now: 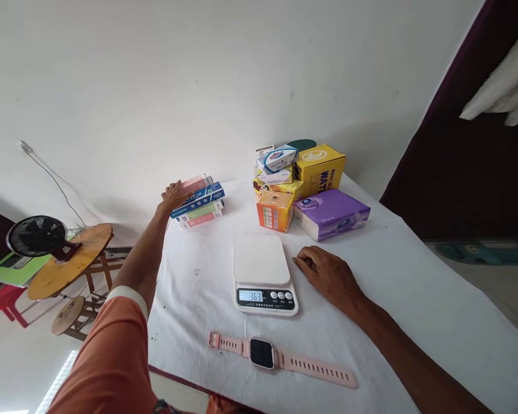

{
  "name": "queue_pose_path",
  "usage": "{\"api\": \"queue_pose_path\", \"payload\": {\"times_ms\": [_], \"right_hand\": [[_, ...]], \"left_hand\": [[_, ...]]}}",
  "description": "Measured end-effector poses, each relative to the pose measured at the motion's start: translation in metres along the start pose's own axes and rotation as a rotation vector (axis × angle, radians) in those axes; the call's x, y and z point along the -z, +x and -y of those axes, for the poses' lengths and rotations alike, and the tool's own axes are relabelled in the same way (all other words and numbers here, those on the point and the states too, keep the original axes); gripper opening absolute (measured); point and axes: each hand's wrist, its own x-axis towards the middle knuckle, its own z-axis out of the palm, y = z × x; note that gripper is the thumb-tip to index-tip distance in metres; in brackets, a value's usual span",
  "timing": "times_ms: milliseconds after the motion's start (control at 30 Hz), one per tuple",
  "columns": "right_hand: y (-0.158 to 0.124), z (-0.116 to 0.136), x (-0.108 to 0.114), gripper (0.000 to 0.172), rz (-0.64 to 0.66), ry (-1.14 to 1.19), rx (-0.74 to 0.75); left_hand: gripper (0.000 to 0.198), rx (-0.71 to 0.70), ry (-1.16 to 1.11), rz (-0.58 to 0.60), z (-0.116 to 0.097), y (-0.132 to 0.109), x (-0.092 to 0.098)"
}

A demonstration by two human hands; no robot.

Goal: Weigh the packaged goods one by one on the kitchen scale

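Note:
My left hand [172,196] reaches to the back left of the table and lies against a stack of slim boxes, its fingers on a pink and white box [195,184] behind a blue box [201,199]. My right hand [323,269] rests on the white cloth, fingers curled in; whether anything is in them is hidden. Just left of it stands a white kitchen scale [261,260] with a bare plate, its display [251,296] reading 363. A smartwatch with a pink strap [262,353] lies flat in front of the scale.
Behind the scale are an orange box [275,211], a purple tissue pack [332,213], a yellow box [320,171] and a pile topped by a blue-white box [277,158]. A black fan [37,236] stands on a wooden table [92,238] at left. A wall borders the back.

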Motion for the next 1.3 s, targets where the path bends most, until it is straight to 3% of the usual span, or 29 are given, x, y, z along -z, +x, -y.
{"api": "queue_pose_path", "payload": {"times_ms": [233,400,567,733,900,1000,1100,1300], "right_hand": [[0.0,0.001,0.0,0.021,0.009,0.005,-0.03],[0.0,0.002,0.001,0.021,0.02,-0.013,-0.049],[0.002,0.007,0.004,0.019,0.053,-0.017,-0.105],[0.005,0.01,0.007,0.018,0.09,0.012,-0.146],[0.007,0.013,0.011,0.017,0.112,0.005,-0.173],[0.007,0.013,0.013,0.018,0.119,0.015,-0.174],[0.009,0.01,0.013,0.018,0.116,0.021,-0.181],[0.01,0.004,0.01,0.018,0.107,-0.013,-0.188]], "left_hand": [[0.062,0.036,0.064,-0.012,-0.005,0.011,0.009],[0.063,-0.017,-0.029,-0.11,-0.001,0.0,0.015],[0.066,-0.07,-0.07,-0.26,0.009,-0.029,0.034],[0.066,-0.358,-0.141,-0.328,0.006,-0.089,0.047],[0.056,-0.731,-0.173,-0.172,-0.03,-0.17,0.02],[0.052,-0.782,-0.206,-0.035,-0.057,-0.199,-0.004],[0.05,-0.75,-0.221,0.069,-0.075,-0.206,-0.025],[0.053,-0.706,-0.224,0.095,-0.085,-0.197,-0.047]]}}
